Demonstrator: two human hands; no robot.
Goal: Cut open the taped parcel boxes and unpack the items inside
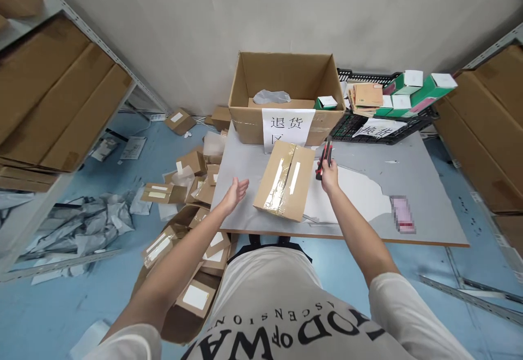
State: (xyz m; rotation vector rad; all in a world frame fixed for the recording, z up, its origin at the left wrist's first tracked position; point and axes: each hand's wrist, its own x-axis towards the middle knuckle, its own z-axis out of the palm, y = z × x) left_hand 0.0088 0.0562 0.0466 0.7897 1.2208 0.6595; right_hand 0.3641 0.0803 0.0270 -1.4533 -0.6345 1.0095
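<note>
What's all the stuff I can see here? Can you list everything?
taped box: one, brown, on the table before the person
table: one, grey
open carton: one, brown, back of the table, white paper sign on its front
crate: one, black, back right, holding green and white packets
small boxes: many, brown, heaped on the floor at left
shelves: grey, both sides, holding flat cardboard
cutter: one, red and black, in the right hand
left hand: open, beside the taped box
right hand: gripping the cutter

A brown cardboard box point(285, 181), taped shut with clear tape, lies skewed on the grey tabletop point(429, 185); a red-and-black box cutter point(324, 158) stands tilted just right of it
</note>
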